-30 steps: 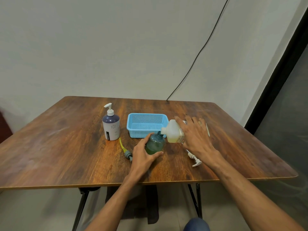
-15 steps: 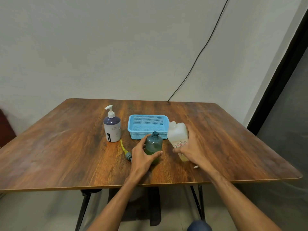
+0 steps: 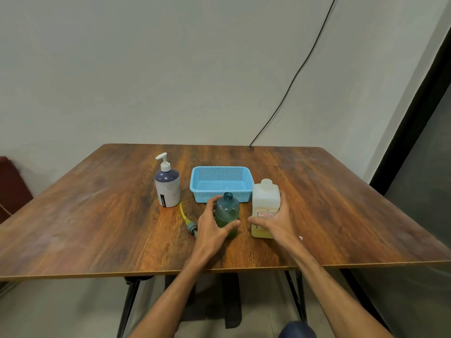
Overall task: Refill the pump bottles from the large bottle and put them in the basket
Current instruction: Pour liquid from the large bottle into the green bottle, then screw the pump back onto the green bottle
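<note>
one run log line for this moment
left hand: grips open green bottle | right hand: grips large bottle, upright | basket: no bottle inside | white pump bottle: capped, untouched

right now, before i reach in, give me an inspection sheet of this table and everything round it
surface: wooden table, no spills seen
job's things: green bottle upright, neck open, green liquid low; large bottle upright beside it, yellowish liquid low; blue basket behind both, nothing seen inside; purple-and-white pump bottle upright, pump on; pump head with yellow tube lying left of the green bottle
clutter: small white piece by the right wrist, mostly hidden
grips: left hand holds the green bottle; right hand holds the large bottle
cables: black cable down the wall to the table's far edge
surroundings: pale wall; dark panel at right; dark red object far left
</note>
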The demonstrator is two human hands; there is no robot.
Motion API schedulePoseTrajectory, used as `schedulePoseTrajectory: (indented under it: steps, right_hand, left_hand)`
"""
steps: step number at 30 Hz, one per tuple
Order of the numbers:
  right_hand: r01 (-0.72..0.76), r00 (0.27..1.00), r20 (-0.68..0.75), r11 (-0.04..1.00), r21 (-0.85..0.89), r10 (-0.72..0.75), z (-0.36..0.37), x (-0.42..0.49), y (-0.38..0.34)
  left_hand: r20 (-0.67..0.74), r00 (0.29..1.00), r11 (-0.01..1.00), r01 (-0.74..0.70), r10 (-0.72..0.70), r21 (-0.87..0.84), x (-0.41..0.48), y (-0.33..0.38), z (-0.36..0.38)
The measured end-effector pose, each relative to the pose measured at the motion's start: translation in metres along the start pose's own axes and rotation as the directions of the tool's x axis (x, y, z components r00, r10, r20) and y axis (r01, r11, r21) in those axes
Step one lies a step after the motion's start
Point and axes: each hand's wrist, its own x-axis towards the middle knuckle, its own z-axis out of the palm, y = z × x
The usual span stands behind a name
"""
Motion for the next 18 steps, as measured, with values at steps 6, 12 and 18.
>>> schedulePoseTrajectory:
  steps: [6, 12, 18]
  right_hand:
    - [-0.018, 1.000, 0.020, 0.999, 0.044, 0.017, -0.0032, -0.0011, 0.0045]
    - [-0.019, 0.999, 0.034, 0.996, 0.084, 0.017, -0.0061, -0.0035, 0.0045]
    - [-0.043, 0.998, 0.051, 0.995, 0.091, 0.038, -0.0067, -0.0042, 0.0086]
  left_hand:
    - [0.014, 1.000, 1.000, 0.019, -0.019, 0.012, -0.0007, -0.0004, 0.0003]
    - [0.019, 0.999, 0.999, 0.035, -0.035, 0.024, -0.0020, 0.0032, -0.0008]
    - [0.035, 0.999, 0.999, 0.039, -0.039, 0.016, -0.0039, 0.0072, -0.0040]
